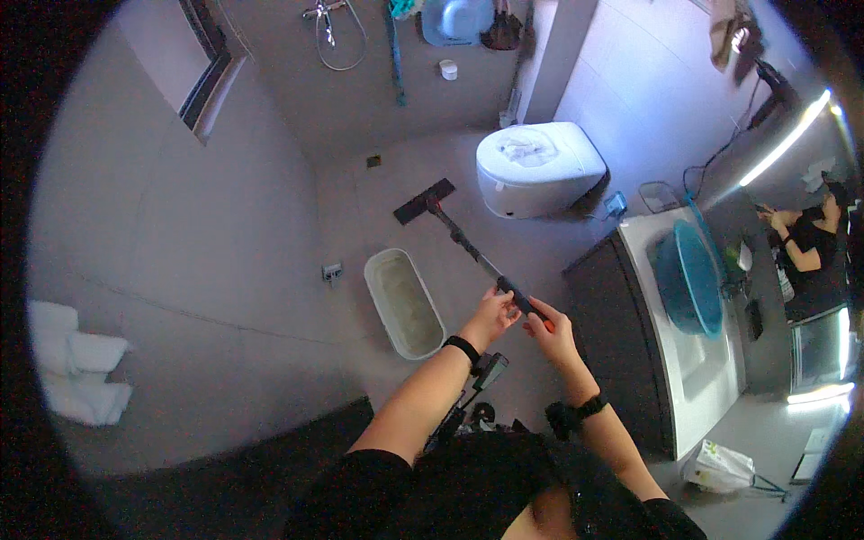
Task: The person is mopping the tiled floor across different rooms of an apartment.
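Note:
A long-handled tool with a flat, dark rectangular head [425,201] slants from the floor up to me. Its dark, jointed pole [468,247] ends in a black grip with orange parts. My right hand [552,335] is closed round the orange end of the grip. Lower on the grip, my left hand [493,319] is closed with its fingers against the handle. The head appears to rest on the floor, though contact is hard to judge. Left of the pole stands a pale oblong tub [372,286] with murky liquid in it.
A white toilet [540,180] stands beyond the pole. To the right, a sink counter [670,387] holds a blue basin [693,279]. A floor drain [373,161] lies near the far wall. White towels [76,364] hang at left, and a hand shower [329,34] hangs at the back.

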`<state>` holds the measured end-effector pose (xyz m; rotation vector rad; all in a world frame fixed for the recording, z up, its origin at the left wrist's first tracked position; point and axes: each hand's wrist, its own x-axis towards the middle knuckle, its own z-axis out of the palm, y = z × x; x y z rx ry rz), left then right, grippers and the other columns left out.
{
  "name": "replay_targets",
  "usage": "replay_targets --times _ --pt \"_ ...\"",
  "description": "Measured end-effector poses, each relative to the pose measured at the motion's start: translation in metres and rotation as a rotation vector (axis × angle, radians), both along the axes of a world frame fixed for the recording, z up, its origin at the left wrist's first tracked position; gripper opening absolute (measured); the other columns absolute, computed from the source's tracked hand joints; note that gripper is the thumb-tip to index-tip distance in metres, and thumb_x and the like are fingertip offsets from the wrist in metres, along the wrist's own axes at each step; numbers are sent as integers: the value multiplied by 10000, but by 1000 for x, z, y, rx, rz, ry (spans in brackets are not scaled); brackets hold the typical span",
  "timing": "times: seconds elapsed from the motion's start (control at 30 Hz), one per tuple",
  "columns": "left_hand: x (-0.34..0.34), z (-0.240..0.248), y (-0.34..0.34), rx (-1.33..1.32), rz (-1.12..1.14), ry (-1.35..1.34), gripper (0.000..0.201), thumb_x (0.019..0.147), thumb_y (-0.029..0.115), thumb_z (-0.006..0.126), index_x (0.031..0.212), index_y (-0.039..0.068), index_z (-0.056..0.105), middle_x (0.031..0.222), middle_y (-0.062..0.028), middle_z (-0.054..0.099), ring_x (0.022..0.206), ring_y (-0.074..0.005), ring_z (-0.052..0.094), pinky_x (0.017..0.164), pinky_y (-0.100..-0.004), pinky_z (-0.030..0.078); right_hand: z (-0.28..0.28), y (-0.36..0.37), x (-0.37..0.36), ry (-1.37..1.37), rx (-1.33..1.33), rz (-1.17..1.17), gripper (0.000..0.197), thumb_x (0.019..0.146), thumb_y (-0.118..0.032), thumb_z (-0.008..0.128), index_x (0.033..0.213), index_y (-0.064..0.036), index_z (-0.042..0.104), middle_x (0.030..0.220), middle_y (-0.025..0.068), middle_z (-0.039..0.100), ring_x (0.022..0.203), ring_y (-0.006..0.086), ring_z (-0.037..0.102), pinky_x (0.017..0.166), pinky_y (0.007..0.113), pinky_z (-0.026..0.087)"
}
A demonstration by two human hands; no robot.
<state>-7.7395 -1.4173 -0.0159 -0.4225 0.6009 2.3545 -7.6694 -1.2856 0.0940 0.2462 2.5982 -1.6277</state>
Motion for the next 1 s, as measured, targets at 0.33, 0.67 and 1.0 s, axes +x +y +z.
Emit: replay_targets --times 0.33,0.67,1.0 --pt "-36 -13 -11 60 -160 -101 122 941 214 516 955 93 526 1011 -31 604 901 -172 552 794 -357 440 101 -13 32 -322 -205 -106 293 868 -34 508 1140 -5 612 672 -6 542 503 82 489 448 222 374" --pt "-16 -71 22 37 -12 -326 99 907 144 516 913 47 532 937 -108 609 890 -250 587 845 -413 471 89 10 90 -387 209 155 251 861 -31 558 1090 -30 659 809 75 598 649 140 577 584 271 468" --pt "96 4 53 251 -84 -258 100 835 52 524 741 49 492 737 -85 543 782 -243 563 830 -447 472 151 51 239 38 419 189 250 748 -16 651 996 -41 673 772 132 538 611 262 562 530 333 435"
